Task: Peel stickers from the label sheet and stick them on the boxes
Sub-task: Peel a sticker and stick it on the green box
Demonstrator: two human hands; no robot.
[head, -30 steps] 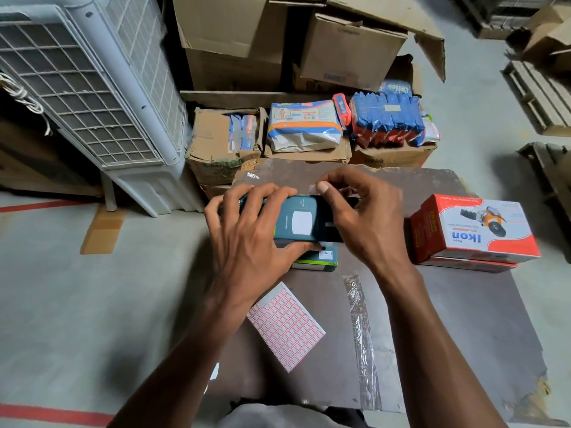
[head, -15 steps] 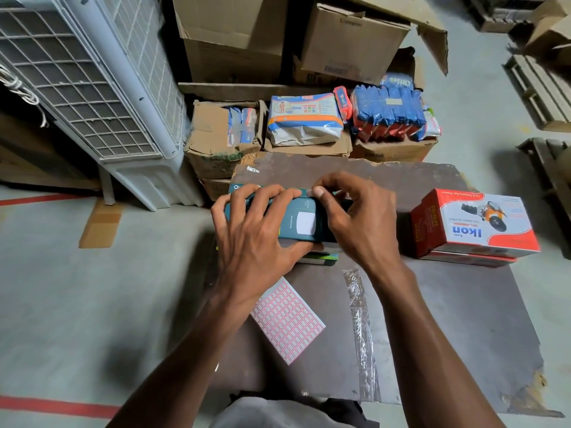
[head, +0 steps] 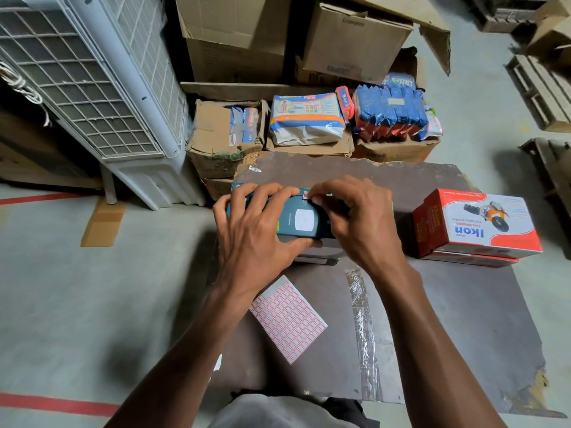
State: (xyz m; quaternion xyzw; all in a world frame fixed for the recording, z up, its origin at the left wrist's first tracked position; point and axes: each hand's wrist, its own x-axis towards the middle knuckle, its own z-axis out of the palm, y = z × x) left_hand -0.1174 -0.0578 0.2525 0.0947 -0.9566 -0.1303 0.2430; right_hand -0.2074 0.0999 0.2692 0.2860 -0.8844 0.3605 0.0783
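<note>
Nearest the wearer, at six o'clock, the label sheet [head: 288, 319] lay flat on the dark board [head: 448, 319], a white page gridded in pink stickers, turned at an angle, with a strip of clear tape [head: 363, 329] running along the board just to its three o'clock side. Beyond the sheet, toward twelve o'clock, the left hand [head: 253, 230] gripped the teal box [head: 298, 220], its fingers curled over the far edge and the thumb against the near side. The box rested on top of other flat boxes that were mostly hidden under it. The right hand [head: 355, 220] sat at the box's three o'clock end, its fingertips [head: 313, 197] pinched down on a small pink sticker [head: 306, 195] at the box's far top edge. Well apart at three o'clock, a red and white box [head: 482, 223] marked "ikon" stood stacked on another like it. Farther off at twelve o'clock, worn cartons [head: 222, 140] held a diaper pack [head: 306, 118] and blue packets [head: 391, 114], with larger cardboard boxes [head: 349, 41] behind. At ten o'clock a white air cooler [head: 92, 88] stood on the concrete floor [head: 92, 304].
</note>
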